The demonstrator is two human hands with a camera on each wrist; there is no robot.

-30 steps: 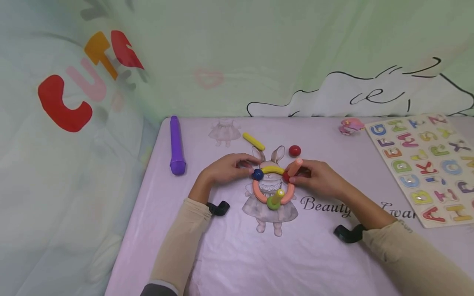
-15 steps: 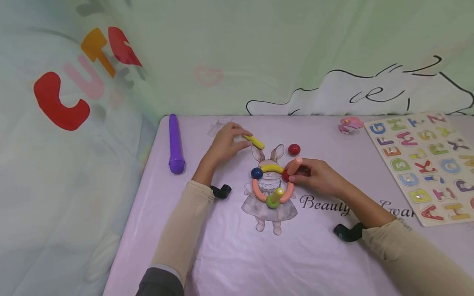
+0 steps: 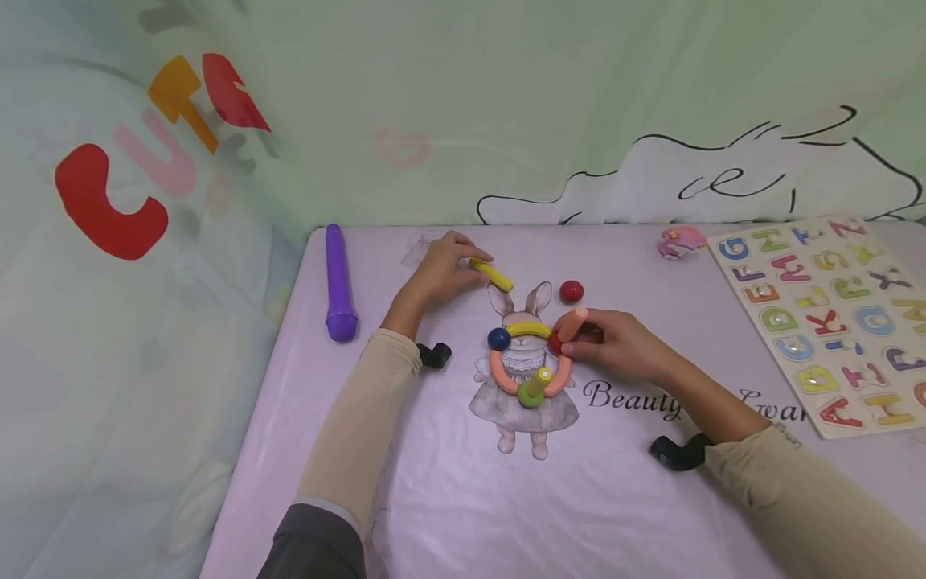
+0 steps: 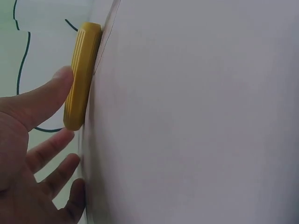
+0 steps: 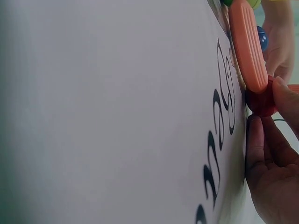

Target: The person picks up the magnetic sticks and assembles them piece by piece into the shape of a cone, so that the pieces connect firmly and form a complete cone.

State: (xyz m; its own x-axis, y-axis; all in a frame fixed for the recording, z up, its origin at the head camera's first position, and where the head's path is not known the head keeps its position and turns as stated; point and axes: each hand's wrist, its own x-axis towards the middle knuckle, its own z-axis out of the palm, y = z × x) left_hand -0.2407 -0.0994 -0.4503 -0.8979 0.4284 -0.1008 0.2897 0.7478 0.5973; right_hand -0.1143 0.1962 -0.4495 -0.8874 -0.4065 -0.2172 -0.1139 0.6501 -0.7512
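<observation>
My left hand (image 3: 446, 267) is at the near-left end of a loose yellow stick (image 3: 499, 279), its thumb against one side and a finger by the end. In the left wrist view, the ribbed yellow stick (image 4: 83, 77) lies along the cloth and the other fingers are spread. With thumb and fingers, my right hand (image 3: 615, 344) grips a red ball (image 5: 261, 100) joined into a ring. That ring has a blue ball (image 3: 498, 338), a yellow curved bar (image 3: 529, 329), pink curved bars (image 3: 501, 371) and a green ball (image 3: 530, 398). A yellow stick and a pink stick (image 3: 575, 323) rise from it.
Behind the ring sits a loose red ball (image 3: 571, 291). A purple microphone-shaped toy (image 3: 338, 283) lies at the left. A pink toy (image 3: 681, 242) and an alphabet puzzle board (image 3: 825, 322) are at the right. The table cloth (image 3: 535, 515) has a rabbit print.
My left hand has left the blue ball, moved up and away to the loose yellow stick, and come against it. The right hand stays on the ring's red ball.
</observation>
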